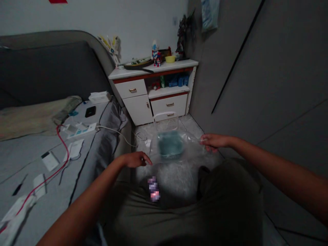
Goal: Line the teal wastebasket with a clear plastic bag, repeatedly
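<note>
A thin clear plastic bag [193,152], blurred, stretches low in front of me, above the floor. Its right edge is pinched between the fingers of my right hand [213,140]. My left hand [135,160] is at the bag's near left edge with its fingers bent down and drawn together, seemingly gripping the film there. Behind or inside the plastic shows a blurred teal square [170,145]; which of the two I cannot tell. A pale curved frame [166,115] rises just beyond it.
A bed [94,150] on the left carries a power strip [84,131], a red cable [65,143] and a white power bank [50,161]. A white cabinet [134,111] with figurines stands ahead. Grey wardrobe doors [256,85] line the right. A pixelated patch [153,188] lies near my legs.
</note>
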